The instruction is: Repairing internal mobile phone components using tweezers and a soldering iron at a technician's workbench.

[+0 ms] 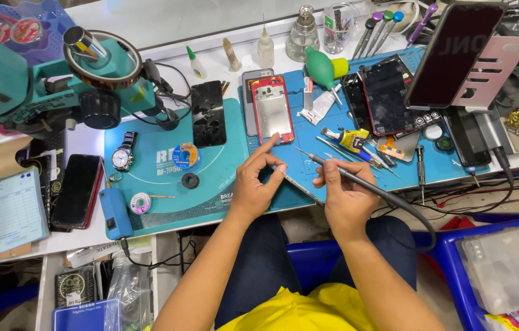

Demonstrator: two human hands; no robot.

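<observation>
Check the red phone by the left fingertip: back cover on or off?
Off. The red phone lies face down on the blue mat, red frame around bare silvery internals. Left hand touches its lower edge.

Dark phone screen (452, 52) on stand, top rt; blue box (86, 315) bottom left

Red-framed opened phone (273, 110): bare silvery metal inner plate, dull sheen. Teal rubbery work mat (222, 184): matt, smooth. Slim grey soldering iron (357, 179): matt plastic grip, bright metal tip.
</observation>
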